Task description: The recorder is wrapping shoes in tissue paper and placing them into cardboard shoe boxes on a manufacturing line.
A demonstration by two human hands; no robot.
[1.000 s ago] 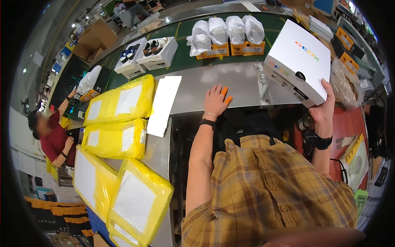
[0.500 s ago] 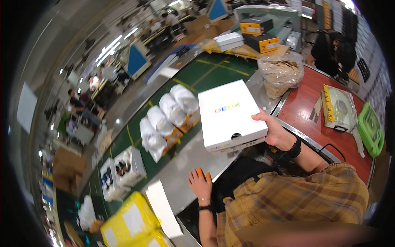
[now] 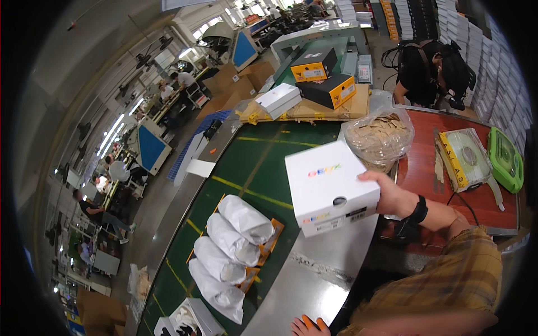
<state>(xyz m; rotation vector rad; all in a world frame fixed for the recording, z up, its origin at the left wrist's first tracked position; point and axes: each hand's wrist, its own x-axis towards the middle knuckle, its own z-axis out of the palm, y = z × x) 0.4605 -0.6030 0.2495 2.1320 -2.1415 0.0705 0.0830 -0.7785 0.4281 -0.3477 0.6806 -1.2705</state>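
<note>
My right hand (image 3: pixel 388 193) grips a white shoe box (image 3: pixel 328 182) by its right side, thumb on the lid. The closed box is held above the metal table edge (image 3: pixel 316 280), its front with a round hole turned toward me. Only the fingers of my left hand (image 3: pixel 311 327) show at the lower edge, spread and with orange coverings on some fingertips; nothing is seen in them. Left of the box, several white wrapped bundles (image 3: pixel 232 238) lie in a row on the green conveyor belt (image 3: pixel 263 154), over orange-edged pieces.
An open white box (image 3: pixel 193 319) with shoes stands at lower left. Black-and-orange boxes (image 3: pixel 330 89) and a white box (image 3: pixel 278 99) rest on cardboard at the far end. A bag of brown paper (image 3: pixel 381 137) sits by the red table (image 3: pixel 423 162). Another person (image 3: pixel 428 73) bends beyond it.
The view has swung, bringing the belt's far end closer to the middle. My right hand still holds the shoe box, now tilted to show more of its front. My left hand now shows lower.
</note>
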